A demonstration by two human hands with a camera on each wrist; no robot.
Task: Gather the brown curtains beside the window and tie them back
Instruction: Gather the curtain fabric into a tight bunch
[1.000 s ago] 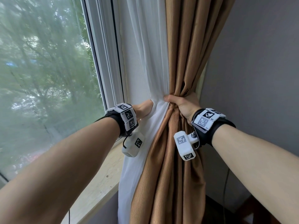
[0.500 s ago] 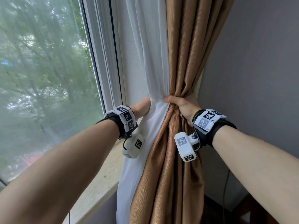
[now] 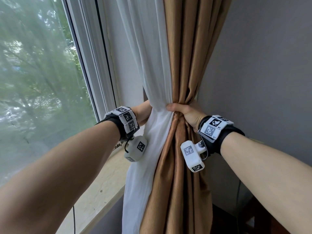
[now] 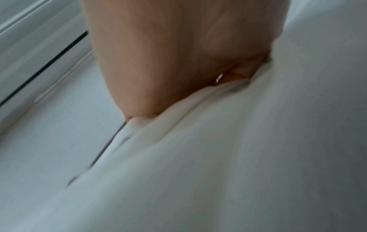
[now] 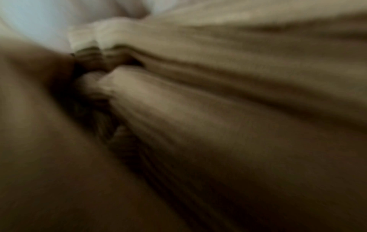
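The brown curtain (image 3: 185, 65) hangs by the window, pinched into a waist together with a white sheer curtain (image 3: 152, 65). My right hand (image 3: 184, 112) grips this bundle from the right, its thumb across the front at the seam between white and brown. My left hand (image 3: 142, 110) reaches in from the left, and its fingers are hidden behind the sheer. In the left wrist view the left hand (image 4: 178, 62) sinks into white sheer folds (image 4: 238, 157). The right wrist view is blurred and shows only bunched brown curtain folds (image 5: 238, 109).
The window pane (image 3: 42, 98) and white window frame (image 3: 94, 73) fill the left. A pale stone sill (image 3: 104, 183) runs under my left forearm. A grey wall (image 3: 270, 81) stands close on the right, with a thin black cable (image 3: 238, 191) down it.
My left hand has slid a little higher and further behind the white sheer, and the bundle's waist looks tighter. My right hand keeps the same grip.
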